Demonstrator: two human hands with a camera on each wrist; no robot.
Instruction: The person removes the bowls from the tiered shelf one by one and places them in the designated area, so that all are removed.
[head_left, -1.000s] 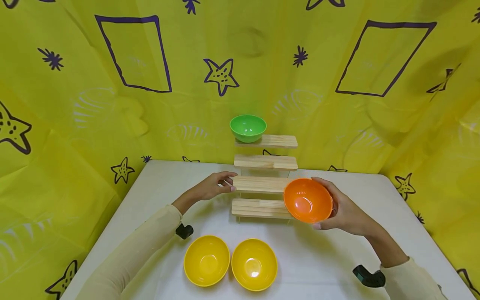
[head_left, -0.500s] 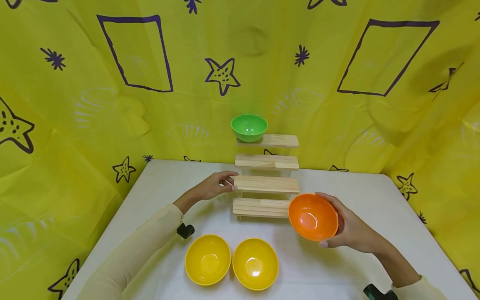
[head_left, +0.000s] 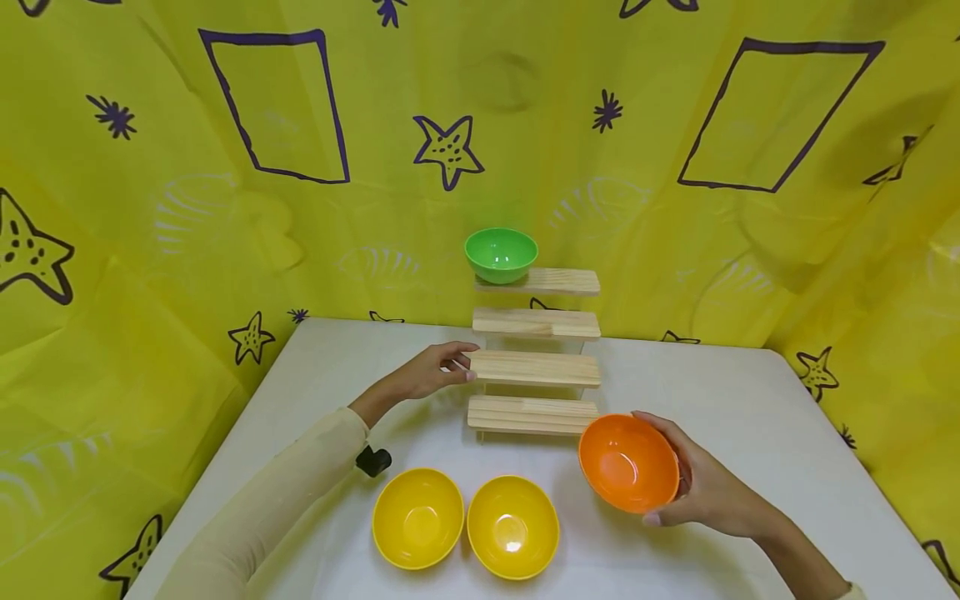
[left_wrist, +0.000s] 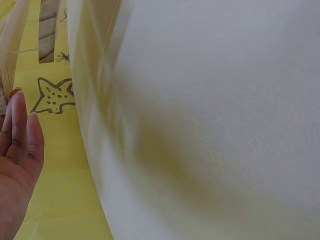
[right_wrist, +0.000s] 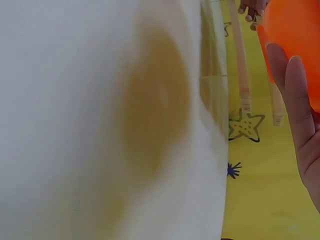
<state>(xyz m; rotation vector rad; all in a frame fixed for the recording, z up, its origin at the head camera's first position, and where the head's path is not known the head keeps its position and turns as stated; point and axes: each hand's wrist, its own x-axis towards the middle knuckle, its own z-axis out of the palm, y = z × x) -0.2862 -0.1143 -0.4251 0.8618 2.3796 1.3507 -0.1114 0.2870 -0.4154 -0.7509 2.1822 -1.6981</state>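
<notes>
In the head view, my right hand (head_left: pixel 712 492) grips an orange bowl (head_left: pixel 624 458) by its right side, thumb at the front and fingers behind. The bowl is tilted, its inside facing me, in front of the right end of a stepped wooden stand (head_left: pixel 534 367). My left hand (head_left: pixel 431 372) holds the left end of the stand's second step from the bottom between thumb and fingers. On the top step, at its left end, sits a green bowl (head_left: pixel 500 257). The right wrist view shows the orange bowl (right_wrist: pixel 295 40) against the fingers (right_wrist: pixel 296 95).
Two yellow bowls (head_left: pixel 417 521) stand side by side on the white table (head_left: pixel 337 358), nearer to me than the stand. Yellow patterned sheeting (head_left: pixel 360 225) rises behind the table and along both sides.
My right hand has brought the orange bowl down and toward me, from over the stand's right end to in front of it. The left hand stays at the stand.
</notes>
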